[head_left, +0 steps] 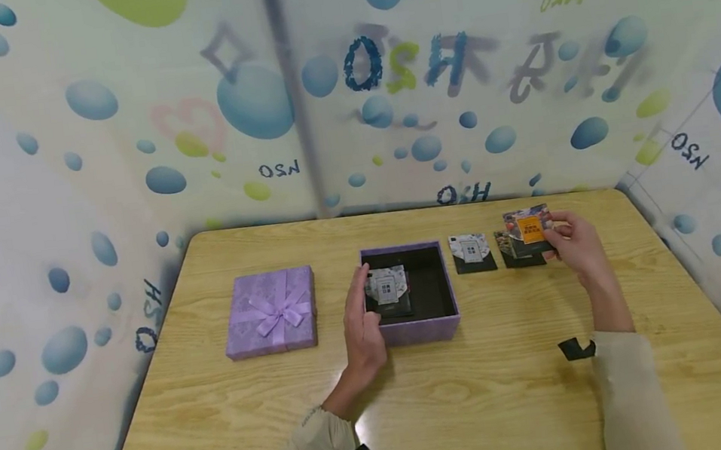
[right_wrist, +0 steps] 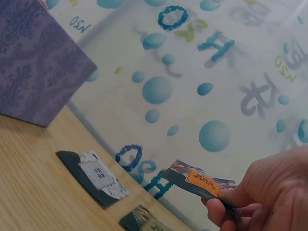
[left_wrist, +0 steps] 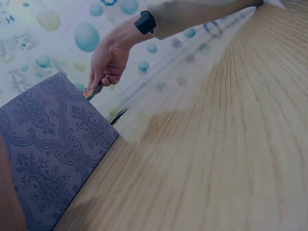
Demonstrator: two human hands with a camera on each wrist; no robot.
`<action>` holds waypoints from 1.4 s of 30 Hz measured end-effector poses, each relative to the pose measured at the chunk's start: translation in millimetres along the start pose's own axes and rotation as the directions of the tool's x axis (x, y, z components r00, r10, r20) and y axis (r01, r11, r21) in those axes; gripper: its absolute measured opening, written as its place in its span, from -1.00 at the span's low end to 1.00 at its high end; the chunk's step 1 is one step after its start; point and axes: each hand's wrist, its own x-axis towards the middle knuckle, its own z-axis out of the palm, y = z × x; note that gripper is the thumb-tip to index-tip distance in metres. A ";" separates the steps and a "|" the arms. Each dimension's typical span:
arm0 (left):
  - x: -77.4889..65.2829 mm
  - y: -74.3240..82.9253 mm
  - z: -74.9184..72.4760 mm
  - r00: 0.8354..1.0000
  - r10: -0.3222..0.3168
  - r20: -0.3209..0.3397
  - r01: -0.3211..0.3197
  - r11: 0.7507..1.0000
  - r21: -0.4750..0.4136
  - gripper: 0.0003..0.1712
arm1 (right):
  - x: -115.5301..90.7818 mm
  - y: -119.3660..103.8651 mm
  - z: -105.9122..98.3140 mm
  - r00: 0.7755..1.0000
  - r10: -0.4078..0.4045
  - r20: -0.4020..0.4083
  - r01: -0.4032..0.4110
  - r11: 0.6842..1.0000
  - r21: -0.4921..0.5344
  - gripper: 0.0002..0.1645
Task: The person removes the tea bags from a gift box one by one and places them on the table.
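My right hand (head_left: 578,246) pinches a small flat packet (head_left: 530,229) with an orange label between thumb and fingers, at the right of the table. That packet (right_wrist: 202,182) is tilted in the right wrist view. Below it, a dark packet (head_left: 521,258) lies on the table, partly covered in the head view. A white-and-black packet (head_left: 472,250) lies to its left. My left hand (head_left: 363,335) rests along the left side of an open purple box (head_left: 422,331), fingers extended. Inside the box, a grey-and-black packet (head_left: 388,290) sits at the left, against a black lining.
A purple lid (head_left: 237,302) with a ribbon bow lies left of the box. The wooden table (head_left: 494,405) runs back to a patterned curtain (head_left: 323,146). Black straps (head_left: 577,348) hang at both wrists.
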 end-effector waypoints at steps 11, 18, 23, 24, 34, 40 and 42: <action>0.9 -1.5 -0.6 1.000 0.003 0.007 -0.003 1.000 0.002 -0.06 | 6.3 26.5 -16.3 0.994 0.041 -0.102 -0.042 0.999 -0.008 -0.38; 1.2 -2.7 -0.2 1.000 0.016 -0.001 -0.016 1.000 0.015 -0.06 | 8.4 37.6 -22.2 0.983 0.105 -0.149 -0.104 0.994 0.017 -0.37; 1.5 -3.3 0.2 1.000 0.027 -0.009 -0.026 0.999 0.020 -0.06 | 11.8 44.6 -24.9 0.967 0.174 -0.188 -0.170 0.985 0.035 -0.38; 1.7 -3.5 0.3 1.000 0.028 -0.010 -0.028 0.999 0.023 -0.06 | 12.6 46.2 -25.5 0.963 0.189 -0.192 -0.185 0.982 0.043 -0.39; 2.1 -4.4 2.0 0.999 0.035 -0.016 -0.035 0.999 0.008 -0.06 | 15.7 59.8 -27.0 0.940 0.239 -0.243 -0.235 0.971 0.045 -0.37; 0.5 -3.7 1.9 1.000 0.018 -0.013 -0.018 1.000 -0.008 -0.05 | 16.5 65.5 -27.2 0.940 0.247 -0.234 -0.251 0.968 0.011 -0.36; 0.2 -3.8 1.7 1.000 0.015 -0.011 -0.015 1.000 -0.009 -0.05 | 17.4 67.1 -27.2 0.939 0.243 -0.241 -0.251 0.968 0.000 -0.36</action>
